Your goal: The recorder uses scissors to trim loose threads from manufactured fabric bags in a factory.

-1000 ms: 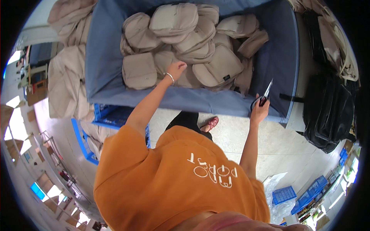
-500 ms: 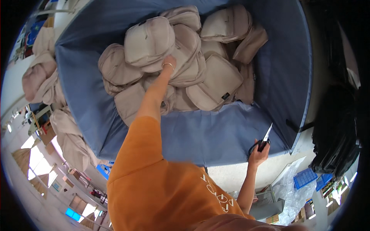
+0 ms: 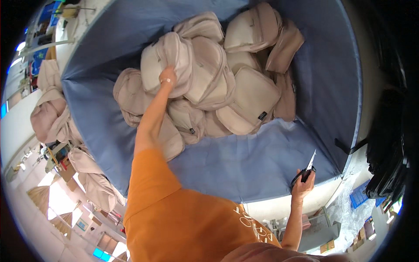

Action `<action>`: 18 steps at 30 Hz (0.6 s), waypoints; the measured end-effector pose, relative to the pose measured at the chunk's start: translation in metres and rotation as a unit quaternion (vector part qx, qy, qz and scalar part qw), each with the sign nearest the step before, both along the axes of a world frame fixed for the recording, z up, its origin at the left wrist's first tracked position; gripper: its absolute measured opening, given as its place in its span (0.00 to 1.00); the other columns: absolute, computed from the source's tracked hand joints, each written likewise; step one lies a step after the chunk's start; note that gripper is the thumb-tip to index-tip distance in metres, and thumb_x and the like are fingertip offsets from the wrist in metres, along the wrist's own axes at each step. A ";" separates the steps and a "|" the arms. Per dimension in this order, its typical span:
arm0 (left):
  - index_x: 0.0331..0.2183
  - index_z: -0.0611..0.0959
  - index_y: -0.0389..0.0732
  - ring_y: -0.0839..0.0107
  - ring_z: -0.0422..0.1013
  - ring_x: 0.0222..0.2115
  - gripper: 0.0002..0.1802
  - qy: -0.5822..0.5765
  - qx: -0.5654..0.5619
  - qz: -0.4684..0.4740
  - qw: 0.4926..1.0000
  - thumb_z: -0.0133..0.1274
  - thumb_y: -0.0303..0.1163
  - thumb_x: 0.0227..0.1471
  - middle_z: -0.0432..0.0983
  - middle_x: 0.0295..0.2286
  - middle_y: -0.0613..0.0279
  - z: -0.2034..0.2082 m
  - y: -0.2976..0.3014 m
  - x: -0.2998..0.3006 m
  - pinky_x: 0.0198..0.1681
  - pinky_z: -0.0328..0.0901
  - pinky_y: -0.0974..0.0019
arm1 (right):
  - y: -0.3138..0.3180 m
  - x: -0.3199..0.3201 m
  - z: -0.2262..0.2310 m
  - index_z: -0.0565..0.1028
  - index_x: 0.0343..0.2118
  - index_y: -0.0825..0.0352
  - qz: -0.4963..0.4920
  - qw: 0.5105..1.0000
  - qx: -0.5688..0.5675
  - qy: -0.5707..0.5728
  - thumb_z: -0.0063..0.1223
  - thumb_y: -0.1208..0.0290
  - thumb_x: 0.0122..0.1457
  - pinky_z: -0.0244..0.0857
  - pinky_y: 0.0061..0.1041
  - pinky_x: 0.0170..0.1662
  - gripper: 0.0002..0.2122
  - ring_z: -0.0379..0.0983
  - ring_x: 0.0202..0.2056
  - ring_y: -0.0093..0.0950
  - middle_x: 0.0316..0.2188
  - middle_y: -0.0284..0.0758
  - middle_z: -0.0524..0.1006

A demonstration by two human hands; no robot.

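Note:
My left hand reaches down into a blue fabric bin and grips a beige-pink backpack near the top of a heap. The bag stands tipped, its side and front showing; my fingertips are partly hidden against it. More backpacks of the same kind lie piled around it, some with a small dark label. Over the bin's near right edge, my right hand is closed round the black handles of a pair of scissors, blades pointing up.
Beige fabric pieces or bags hang outside the bin's left side. To the right are black plastic bags, clear plastic wrap and a blue crate. The bin's walls rise around the heap.
My left hand has shifted left along the backpack, which has turned and tipped more upright. The scissors stay in my right hand. The whole view has shifted slightly.

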State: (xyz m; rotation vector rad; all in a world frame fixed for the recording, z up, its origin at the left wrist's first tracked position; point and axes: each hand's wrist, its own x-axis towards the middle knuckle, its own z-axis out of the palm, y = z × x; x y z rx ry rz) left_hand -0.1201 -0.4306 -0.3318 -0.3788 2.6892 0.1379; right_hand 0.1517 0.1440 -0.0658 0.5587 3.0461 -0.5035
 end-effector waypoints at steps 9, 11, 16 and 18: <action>0.32 0.74 0.36 0.50 0.70 0.33 0.11 0.132 0.220 -0.120 0.959 0.51 0.35 0.53 0.72 0.31 0.49 0.264 0.046 0.119 0.36 0.64 0.55 | -0.003 -0.003 -0.002 0.68 0.39 0.69 0.010 0.993 -0.092 0.077 0.63 0.67 0.50 0.65 0.39 0.33 0.18 0.71 0.31 0.47 0.30 0.45 0.73; 0.29 0.71 0.37 0.48 0.66 0.29 0.11 0.165 0.334 -0.106 0.922 0.51 0.35 0.53 0.66 0.26 0.49 0.319 0.085 0.129 0.32 0.62 0.56 | -0.002 -0.003 -0.001 0.68 0.40 0.68 -0.005 0.991 -0.113 0.066 0.60 0.72 0.49 0.65 0.41 0.36 0.17 0.72 0.34 0.49 0.32 0.47 0.74; 0.28 0.71 0.36 0.55 0.62 0.26 0.11 0.232 0.367 -0.257 0.863 0.53 0.32 0.54 0.65 0.25 0.54 0.430 0.193 0.190 0.31 0.61 0.62 | -0.001 -0.003 0.008 0.68 0.30 0.71 -0.033 0.941 -0.275 0.193 0.56 0.61 0.58 0.63 0.33 0.31 0.16 0.60 0.24 0.33 0.21 0.41 0.66; 0.29 0.72 0.36 0.56 0.65 0.27 0.08 0.210 0.409 -0.280 0.843 0.53 0.30 0.53 0.68 0.27 0.56 0.456 0.233 0.237 0.32 0.62 0.62 | 0.006 0.004 0.016 0.70 0.32 0.66 -0.104 0.815 -0.545 0.166 0.50 0.61 0.63 0.60 0.22 0.25 0.12 0.63 0.23 0.19 0.19 0.29 0.66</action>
